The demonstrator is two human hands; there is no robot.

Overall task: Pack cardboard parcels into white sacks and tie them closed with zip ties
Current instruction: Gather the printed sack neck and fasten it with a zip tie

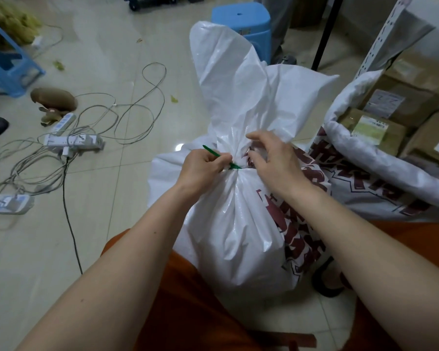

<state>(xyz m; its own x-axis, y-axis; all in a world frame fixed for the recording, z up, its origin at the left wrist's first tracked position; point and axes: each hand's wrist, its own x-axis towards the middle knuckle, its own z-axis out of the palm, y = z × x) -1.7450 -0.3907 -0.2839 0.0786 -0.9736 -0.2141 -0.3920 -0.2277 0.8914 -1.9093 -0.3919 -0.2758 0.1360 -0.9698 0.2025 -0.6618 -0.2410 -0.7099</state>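
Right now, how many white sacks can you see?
2. One sack stands between the person's arms, its neck cinched by a green zip tie. A second, open sack on the right holds cardboard parcels. Others may be out of view.

Green zip tie (214,154) around gathered white sack (235,224) neck

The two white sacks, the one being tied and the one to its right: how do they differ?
The tied sack has its neck gathered and cinched by a green zip tie; the open sack has its rim rolled down, showing cardboard parcels. The first stands upright; the second slumps. Both carry dark red print.
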